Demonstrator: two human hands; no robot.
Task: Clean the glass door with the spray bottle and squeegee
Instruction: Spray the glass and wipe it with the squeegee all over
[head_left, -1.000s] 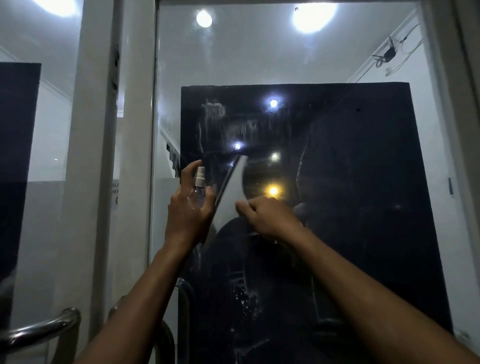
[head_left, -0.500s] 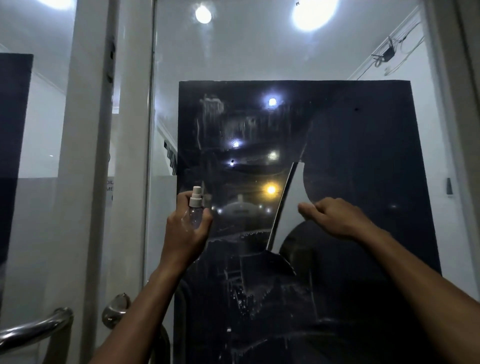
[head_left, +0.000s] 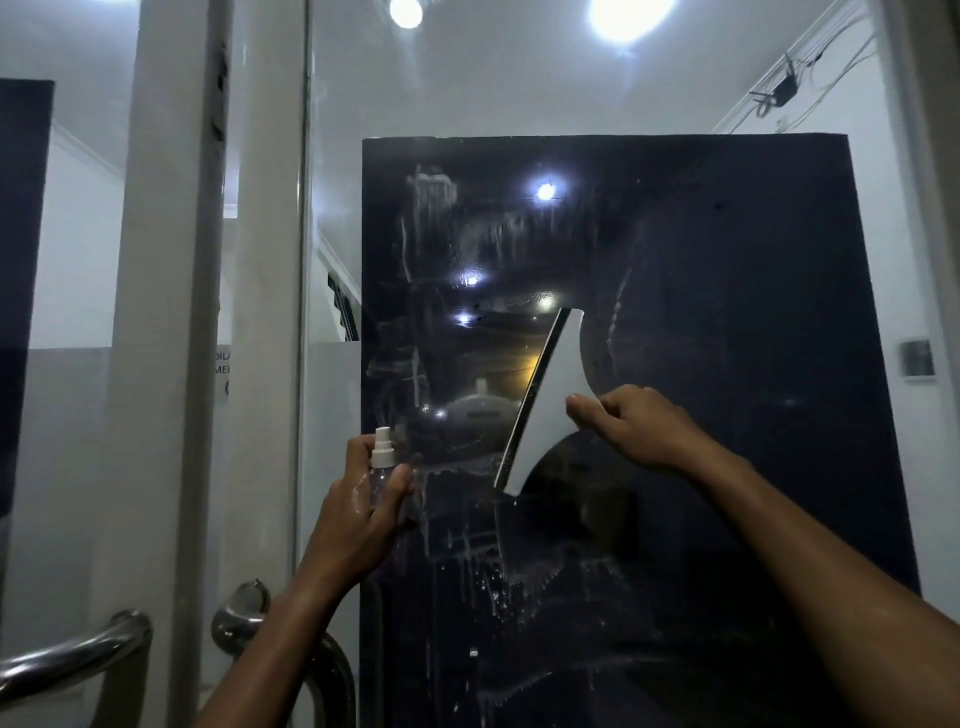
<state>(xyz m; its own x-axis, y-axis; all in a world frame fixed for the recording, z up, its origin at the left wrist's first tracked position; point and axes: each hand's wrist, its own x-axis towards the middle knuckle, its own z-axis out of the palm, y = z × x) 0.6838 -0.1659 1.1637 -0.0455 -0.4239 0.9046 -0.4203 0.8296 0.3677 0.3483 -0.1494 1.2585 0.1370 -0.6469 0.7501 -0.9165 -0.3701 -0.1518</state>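
Head view, left hand wrapped round a small clear spray bottle with a white top, right hand gripped a white flat squeegee, tilted against the wet, streaky glass door, shiny metal door handles sat low left.

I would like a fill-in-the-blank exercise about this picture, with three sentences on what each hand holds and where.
1. The left hand holds the ____ bottle.
2. The right hand holds the squeegee by its ____.
3. The door handles are at the lower ____ of the view.

Missing words: spray; handle; left
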